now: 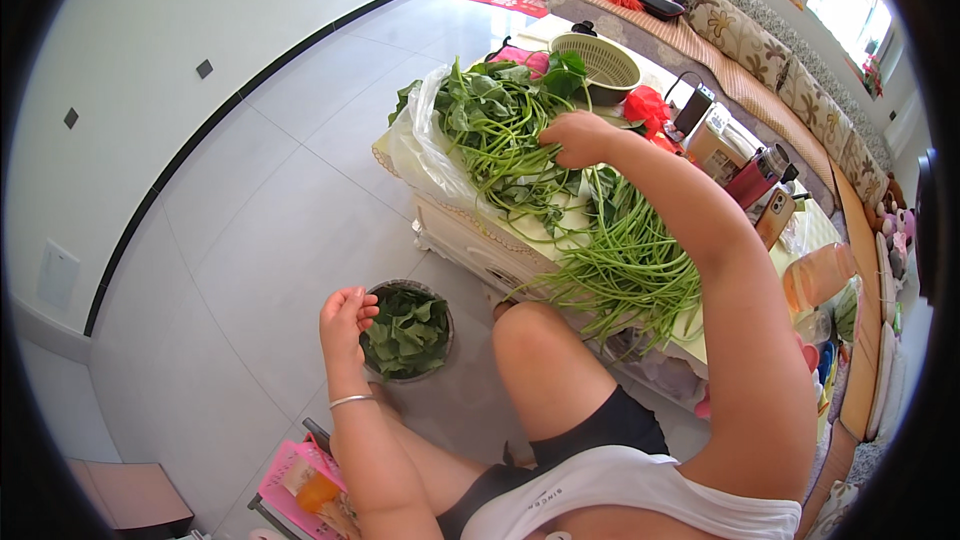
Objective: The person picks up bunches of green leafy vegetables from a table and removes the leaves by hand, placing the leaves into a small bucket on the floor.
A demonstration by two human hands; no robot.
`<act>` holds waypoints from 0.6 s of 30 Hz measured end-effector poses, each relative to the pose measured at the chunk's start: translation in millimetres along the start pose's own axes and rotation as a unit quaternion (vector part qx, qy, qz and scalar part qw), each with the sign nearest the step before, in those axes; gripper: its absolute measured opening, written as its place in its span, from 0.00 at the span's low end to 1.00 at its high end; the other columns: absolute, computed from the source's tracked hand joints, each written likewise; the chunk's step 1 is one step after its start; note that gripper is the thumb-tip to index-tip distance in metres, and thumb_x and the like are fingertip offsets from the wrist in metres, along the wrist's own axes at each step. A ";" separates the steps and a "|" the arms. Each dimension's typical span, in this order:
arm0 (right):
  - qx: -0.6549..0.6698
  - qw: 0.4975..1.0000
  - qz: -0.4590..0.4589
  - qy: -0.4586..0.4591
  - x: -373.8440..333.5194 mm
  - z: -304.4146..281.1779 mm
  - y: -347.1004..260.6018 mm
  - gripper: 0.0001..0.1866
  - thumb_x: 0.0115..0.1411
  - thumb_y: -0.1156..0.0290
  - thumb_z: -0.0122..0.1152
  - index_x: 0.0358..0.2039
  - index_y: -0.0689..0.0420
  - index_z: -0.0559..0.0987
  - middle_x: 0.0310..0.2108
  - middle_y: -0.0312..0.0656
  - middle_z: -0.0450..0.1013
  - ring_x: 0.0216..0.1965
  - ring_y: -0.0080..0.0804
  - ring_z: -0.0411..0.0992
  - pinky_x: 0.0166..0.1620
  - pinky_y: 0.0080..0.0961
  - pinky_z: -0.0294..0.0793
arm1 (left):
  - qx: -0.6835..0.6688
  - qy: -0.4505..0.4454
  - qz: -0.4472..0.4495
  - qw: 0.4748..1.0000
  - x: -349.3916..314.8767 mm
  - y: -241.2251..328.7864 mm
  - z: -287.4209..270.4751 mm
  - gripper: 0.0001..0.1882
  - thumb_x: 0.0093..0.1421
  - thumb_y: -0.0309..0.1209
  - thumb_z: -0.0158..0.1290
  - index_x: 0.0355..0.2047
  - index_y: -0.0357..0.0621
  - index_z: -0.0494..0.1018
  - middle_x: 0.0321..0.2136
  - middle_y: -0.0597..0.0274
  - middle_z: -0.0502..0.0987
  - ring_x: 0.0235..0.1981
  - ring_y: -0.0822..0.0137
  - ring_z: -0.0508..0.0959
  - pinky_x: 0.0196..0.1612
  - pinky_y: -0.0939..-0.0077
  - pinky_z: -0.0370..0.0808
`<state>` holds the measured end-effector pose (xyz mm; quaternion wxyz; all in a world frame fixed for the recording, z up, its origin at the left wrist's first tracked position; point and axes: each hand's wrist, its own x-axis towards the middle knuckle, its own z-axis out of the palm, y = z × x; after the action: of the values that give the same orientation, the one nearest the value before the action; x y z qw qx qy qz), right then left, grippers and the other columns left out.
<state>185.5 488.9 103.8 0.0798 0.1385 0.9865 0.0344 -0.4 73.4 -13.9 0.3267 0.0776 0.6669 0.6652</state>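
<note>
A large heap of leafy green vegetables (490, 130) with long stems lies on the low table, partly in a clear plastic bag (425, 150). At the heap's right side, my right hand (580, 138) has its fingers closed on some stems; the fingertips are partly hidden among them. Closer to me, a bunch of bare green stems (630, 270) hangs over the table's edge. My left hand (347, 318) is held above the left rim of a round basin (450, 340) on the floor. Its fingers are loosely bent, with nothing visible in them. Torn green leaves (408, 330) fill the basin.
On the table (530, 248) stand a green colander (600, 65), a red plastic bag (648, 110), a dark red thermos (758, 178), a phone (775, 217) and a jar (818, 278). A sofa (740, 40) runs behind it. A pink basket (295, 475) is at my left.
</note>
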 end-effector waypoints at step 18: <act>0.071 0.995 0.076 -0.008 -1.5 32.2 -30.6 0.17 0.43 0.64 0.64 0.37 0.49 0.80 0.33 0.44 0.77 0.38 0.44 0.75 0.40 0.39 0.74 | 0.008 -0.008 0.007 1.000 -6.4 -2.4 -4.3 0.11 0.61 0.37 0.50 0.35 0.43 0.72 0.28 0.62 0.78 0.27 0.74 0.76 0.30 0.82 0.71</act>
<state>184.0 460.6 69.6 0.0748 0.2185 0.9725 -0.0307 3.1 66.0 -14.4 0.3270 0.0899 0.6690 0.6614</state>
